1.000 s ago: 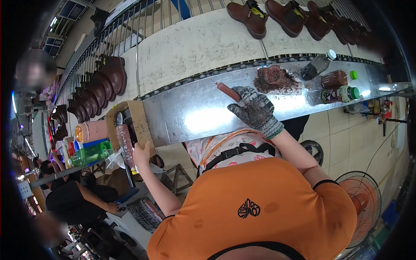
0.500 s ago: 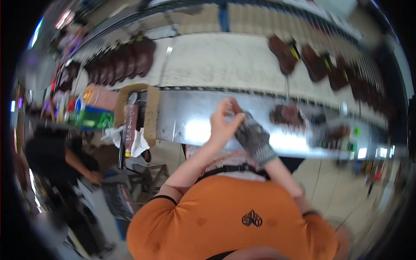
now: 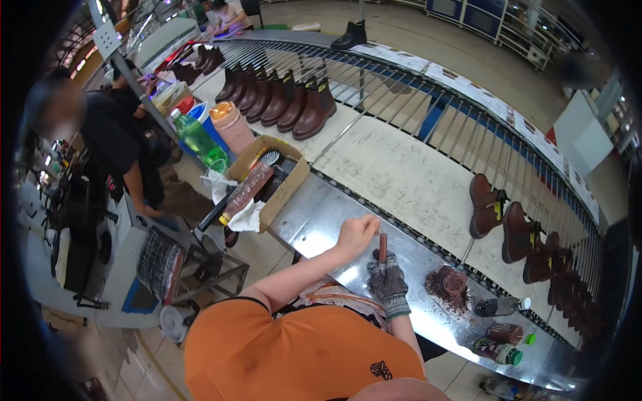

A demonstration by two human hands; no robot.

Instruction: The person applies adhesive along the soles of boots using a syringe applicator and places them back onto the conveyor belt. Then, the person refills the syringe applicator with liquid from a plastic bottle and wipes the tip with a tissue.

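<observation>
My left hand (image 3: 358, 236) is bare and closed, fingertips pressed together just left of a slim brown stick-like tool. What those fingers hold, if anything, I cannot make out. A grey knitted glove covers my right hand (image 3: 388, 282), which is closed around the lower part of that brown tool (image 3: 382, 247). The tool stands roughly upright, with a thin pale tip on top; its exact kind is unclear. Both hands are above a shiny metal bench (image 3: 314, 217). To the right of the glove lies a crumbly reddish-brown heap (image 3: 447, 289).
Brown ankle boots (image 3: 314, 110) line the pale conveyor (image 3: 394, 180) at left, more boots (image 3: 518, 234) at right. A cardboard box (image 3: 284, 200) holds a brush and a bottle. Small bottles (image 3: 498, 350) lie at the bench's right. A co-worker (image 3: 120, 127) stands at left.
My head view has turned, so the bench runs diagonally. My hands, earlier close together with the left in front of the glove, are now slightly apart, and the brown tool shows in the right.
</observation>
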